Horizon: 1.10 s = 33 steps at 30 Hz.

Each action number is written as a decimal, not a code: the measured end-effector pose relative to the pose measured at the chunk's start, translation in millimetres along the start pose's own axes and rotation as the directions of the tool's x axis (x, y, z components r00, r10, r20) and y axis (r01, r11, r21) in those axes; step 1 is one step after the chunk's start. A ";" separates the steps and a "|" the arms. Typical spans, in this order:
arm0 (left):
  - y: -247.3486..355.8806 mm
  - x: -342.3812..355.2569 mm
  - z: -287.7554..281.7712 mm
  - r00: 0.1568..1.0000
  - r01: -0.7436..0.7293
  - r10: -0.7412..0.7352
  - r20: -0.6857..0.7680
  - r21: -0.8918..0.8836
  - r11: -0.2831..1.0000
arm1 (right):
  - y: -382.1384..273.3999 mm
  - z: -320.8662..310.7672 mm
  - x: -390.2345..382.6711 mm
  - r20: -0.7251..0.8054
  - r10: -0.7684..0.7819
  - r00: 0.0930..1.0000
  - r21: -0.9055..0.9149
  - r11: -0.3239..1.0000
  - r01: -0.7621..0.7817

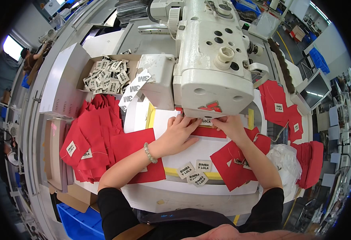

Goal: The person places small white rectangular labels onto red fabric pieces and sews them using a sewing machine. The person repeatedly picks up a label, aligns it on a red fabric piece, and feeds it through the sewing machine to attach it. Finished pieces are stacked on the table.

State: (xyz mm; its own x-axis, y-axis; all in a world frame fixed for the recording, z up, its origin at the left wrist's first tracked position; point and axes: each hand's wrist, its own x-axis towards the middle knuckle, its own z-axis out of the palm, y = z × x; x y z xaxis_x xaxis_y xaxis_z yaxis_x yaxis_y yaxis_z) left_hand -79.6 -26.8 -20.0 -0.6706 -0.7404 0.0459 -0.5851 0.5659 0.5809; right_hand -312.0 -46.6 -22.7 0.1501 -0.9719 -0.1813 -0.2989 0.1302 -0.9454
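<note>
A red fabric piece (210, 132) lies on the white work plate under the head of a white industrial sewing machine (213, 86). A small white label with dark print (206, 122) sits on this fabric, partly hidden by the machine head. My left hand (177, 137) lies flat with fingers stretched out, its fingertips at the label's left edge. At the label's right edge, the thumb and forefinger of my right hand (230, 127) are pinched together. Several loose labels (195, 173) lie nearer me, between a red piece (141, 150) under my left forearm and more red pieces (229, 164) beneath my right forearm.
A heap of red pieces (89, 138) stands at left, beside an open box of labels (107, 76). On the right are a stack of red fabric (310, 164), a clear plastic bag (281, 166) and a small screen (314, 89). A blue crate (77, 222) sits low at left.
</note>
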 end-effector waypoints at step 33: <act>-5.5 -5.4 6.4 0.978 -0.038 0.111 -0.177 0.371 0.928 | -3.4 -3.8 7.9 0.002 -0.099 0.995 -0.168 0.981 0.098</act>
State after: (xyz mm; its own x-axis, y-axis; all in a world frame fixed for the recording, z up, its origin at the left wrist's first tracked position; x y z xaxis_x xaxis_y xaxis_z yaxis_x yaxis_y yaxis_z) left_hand -75.7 -23.6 -28.6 -0.6397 -0.7257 0.2533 -0.6868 0.6876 0.2356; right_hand -313.4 -55.4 -19.9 0.1806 -0.9796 -0.0877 -0.4372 -0.0001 -0.8993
